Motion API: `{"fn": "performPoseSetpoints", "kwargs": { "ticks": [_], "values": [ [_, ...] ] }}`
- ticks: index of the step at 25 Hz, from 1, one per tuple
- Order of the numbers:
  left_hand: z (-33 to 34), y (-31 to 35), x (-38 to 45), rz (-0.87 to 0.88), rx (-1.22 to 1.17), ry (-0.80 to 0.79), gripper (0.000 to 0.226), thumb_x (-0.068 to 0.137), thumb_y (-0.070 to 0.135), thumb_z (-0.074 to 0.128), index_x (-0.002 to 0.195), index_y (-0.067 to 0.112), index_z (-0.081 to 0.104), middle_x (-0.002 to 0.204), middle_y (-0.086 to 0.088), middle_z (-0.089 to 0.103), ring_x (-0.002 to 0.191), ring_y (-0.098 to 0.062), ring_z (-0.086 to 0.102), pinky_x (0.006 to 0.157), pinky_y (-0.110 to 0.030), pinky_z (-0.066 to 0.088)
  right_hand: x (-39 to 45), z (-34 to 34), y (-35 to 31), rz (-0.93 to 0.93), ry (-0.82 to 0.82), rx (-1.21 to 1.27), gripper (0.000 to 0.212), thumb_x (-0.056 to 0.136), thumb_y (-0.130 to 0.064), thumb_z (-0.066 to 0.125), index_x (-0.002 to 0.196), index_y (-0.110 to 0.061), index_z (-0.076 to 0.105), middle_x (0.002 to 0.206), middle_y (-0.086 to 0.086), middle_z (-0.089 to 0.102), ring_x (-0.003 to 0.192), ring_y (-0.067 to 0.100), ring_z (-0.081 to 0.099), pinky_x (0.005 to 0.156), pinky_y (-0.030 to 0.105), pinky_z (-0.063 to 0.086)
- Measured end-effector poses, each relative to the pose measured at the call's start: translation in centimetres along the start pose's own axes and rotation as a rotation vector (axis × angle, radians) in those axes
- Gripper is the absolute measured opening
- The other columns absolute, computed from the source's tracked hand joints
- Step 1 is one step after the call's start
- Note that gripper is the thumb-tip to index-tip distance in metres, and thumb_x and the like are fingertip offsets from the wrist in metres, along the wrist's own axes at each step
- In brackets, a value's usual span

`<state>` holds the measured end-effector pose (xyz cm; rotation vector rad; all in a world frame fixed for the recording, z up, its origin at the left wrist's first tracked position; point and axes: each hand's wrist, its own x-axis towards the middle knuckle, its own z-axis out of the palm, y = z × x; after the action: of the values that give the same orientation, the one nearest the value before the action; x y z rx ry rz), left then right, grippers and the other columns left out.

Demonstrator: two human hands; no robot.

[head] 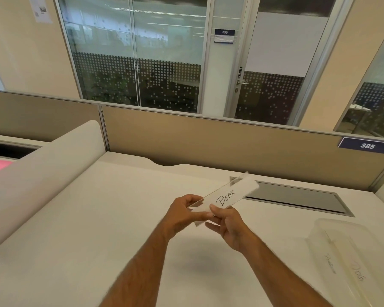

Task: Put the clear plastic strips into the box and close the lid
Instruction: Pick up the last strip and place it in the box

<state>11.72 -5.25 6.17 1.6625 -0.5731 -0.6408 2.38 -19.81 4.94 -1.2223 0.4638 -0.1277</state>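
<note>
Clear plastic strip [227, 197], lettered "BEAR", is pinched above the desk [120, 218] by left hand [184, 214] and right hand [227, 227]; it could slip before the translucent box [355, 258] at four o'clock is reached.

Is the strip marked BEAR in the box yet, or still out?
Out. Both hands, left hand and right hand, hold the BEAR strip above the desk, left of the box.
</note>
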Motion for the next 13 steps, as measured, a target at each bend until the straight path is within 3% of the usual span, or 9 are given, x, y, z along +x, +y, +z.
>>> {"fn": "performPoseSetpoints", "kwargs": {
  "ticks": [3,6,13],
  "values": [
    [0.3,0.0,-0.2,0.037,0.079,-0.001,0.061,0.062,0.035,0.093,0.115,0.017,0.067,0.118,-0.002,0.07,0.107,-0.024,0.066,0.091,-0.042,0.059,-0.6,-0.5,0.1,0.019,0.037,-0.019,0.035,0.089,-0.023,0.066,0.118,-0.002,0.064,0.112,0.011,0.073,0.108,0.023,0.068,0.101,0.052,0.048],
    [0.7,0.2,-0.4,0.063,0.093,-0.001,0.058,0.063,0.032,0.092,0.113,0.015,0.069,0.115,-0.004,0.071,0.104,-0.026,0.067,0.085,-0.038,0.061,-1.4,-1.0,0.1,-0.002,0.049,-0.015,0.033,0.088,-0.023,0.068,0.115,-0.004,0.066,0.111,0.011,0.073,0.108,0.024,0.068,0.098,0.05,0.05],
    [0.5,0.4,-0.7,0.054,0.047,0.013,0.043,0.07,0.011,0.087,0.11,0.006,0.072,0.113,-0.013,0.072,0.106,-0.032,0.068,0.09,-0.039,0.059,-3.2,-5.1,-2.5,-0.146,0.31,0.263,0.025,0.081,-0.01,0.07,0.106,-0.008,0.065,0.096,0.013,0.073,0.088,0.026,0.07,0.08,0.038,0.057]
  ]
}}
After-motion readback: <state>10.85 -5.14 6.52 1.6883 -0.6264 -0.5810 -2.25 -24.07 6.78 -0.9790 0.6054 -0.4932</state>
